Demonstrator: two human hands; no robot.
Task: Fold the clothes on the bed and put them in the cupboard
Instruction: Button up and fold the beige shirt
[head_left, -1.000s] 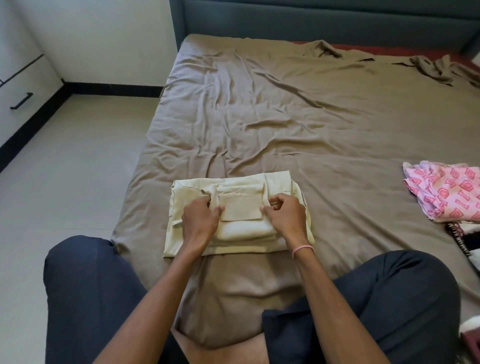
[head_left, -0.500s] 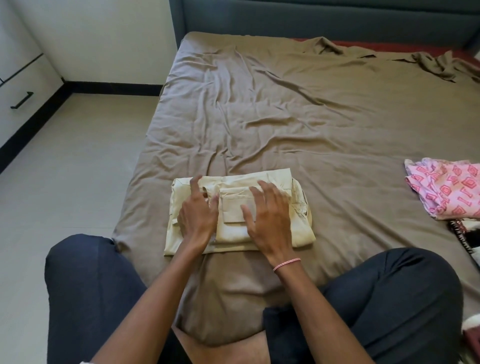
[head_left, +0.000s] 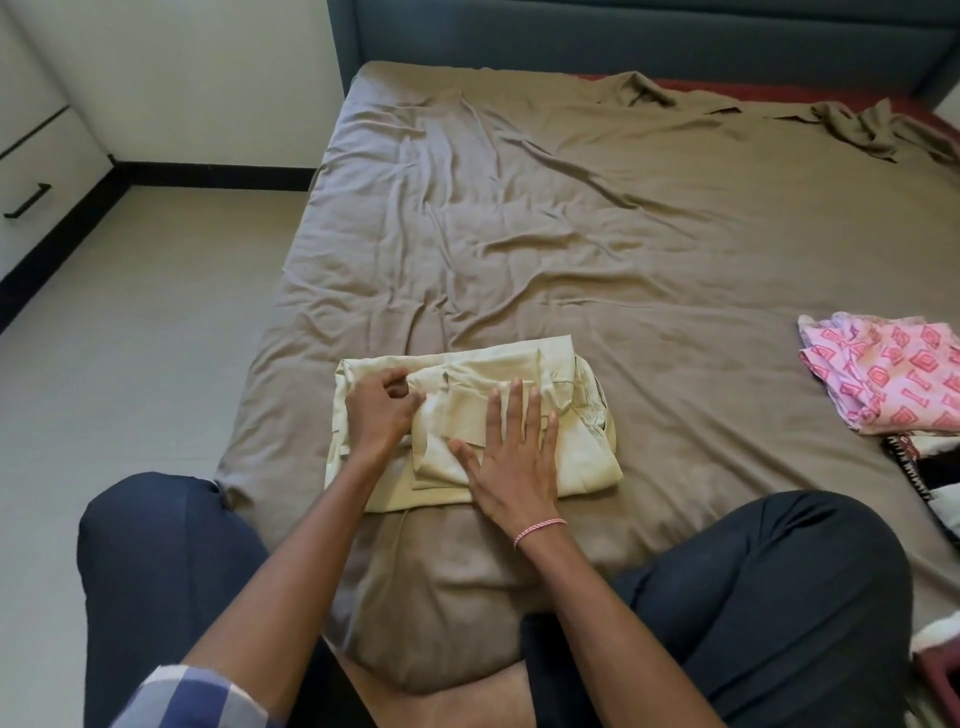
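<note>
Cream garment (head_left: 571, 395), folded into a thick rectangle, lay on the bed (head_left: 571, 234) near its 6 o'clock edge. The left hand (head_left: 382, 415) had its grip curled on a fold at the 9 o'clock side. The right hand (head_left: 511, 462) lay flat on top, grip spread wide, holding nothing. A pink patterned cloth (head_left: 883, 374) lay well apart at 3 o'clock.
</note>
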